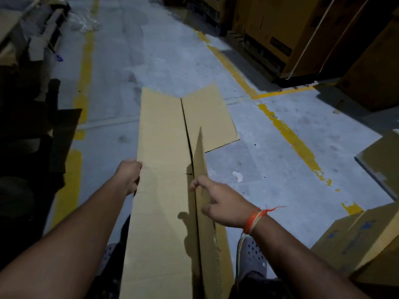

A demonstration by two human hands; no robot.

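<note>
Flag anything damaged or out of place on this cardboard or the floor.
The cardboard, held by the left hand and right hand, has a ragged, torn edge low on its right flap. A white scrap litters the floor, and the yellow line is chipped.

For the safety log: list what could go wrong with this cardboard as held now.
The right hand pinches only the raised flap; the small tear beside it could rip further.
The left hand grips the cardboard sheet by its bare edge, which might cut skin.
The sheet hides the floor near the clog, and boxes stand close: a trip is possible.
</note>
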